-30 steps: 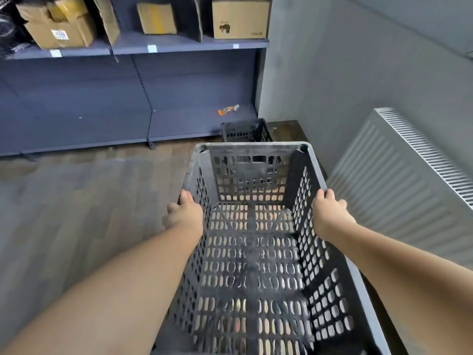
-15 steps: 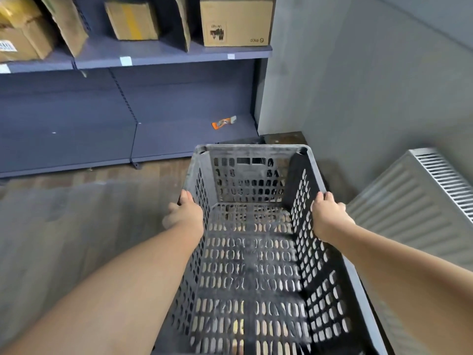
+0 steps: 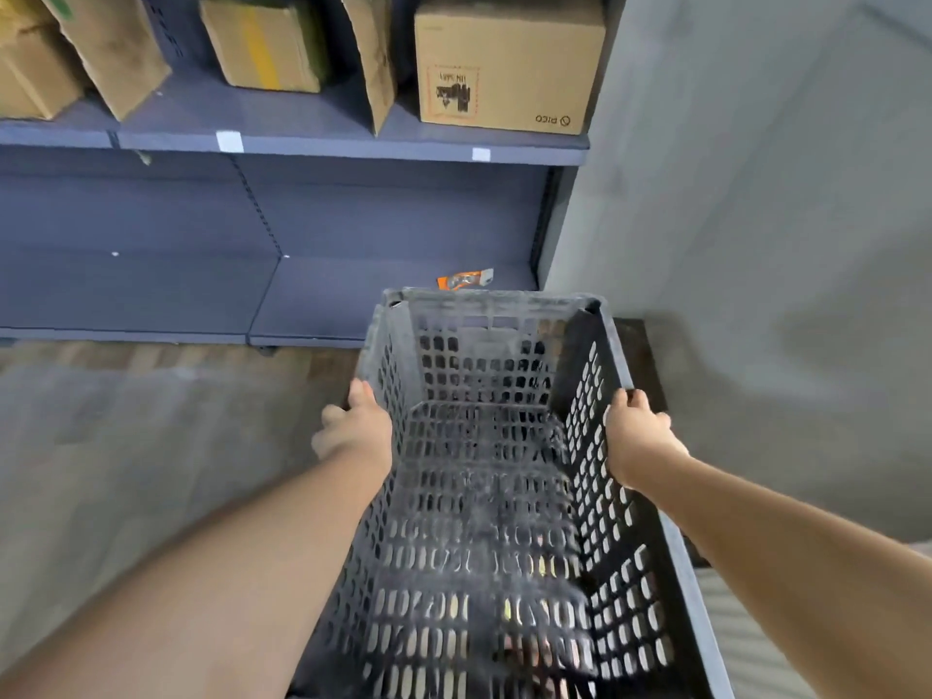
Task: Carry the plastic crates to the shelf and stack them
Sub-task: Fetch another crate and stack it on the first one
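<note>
Shelving (image 3: 302,234) in dark blue fills the wall ahead, cardboard boxes (image 3: 504,63) on its upper board and an orange wrapper (image 3: 464,280) on its lowest. Before that shelving I carry a grey perforated crate (image 3: 484,496), its far rim close to the lowest board. My left hand (image 3: 353,431) curls over the crate's left rim; my right hand (image 3: 640,436) wraps the right rim, each grip clasped on plastic, crate between them.
</note>
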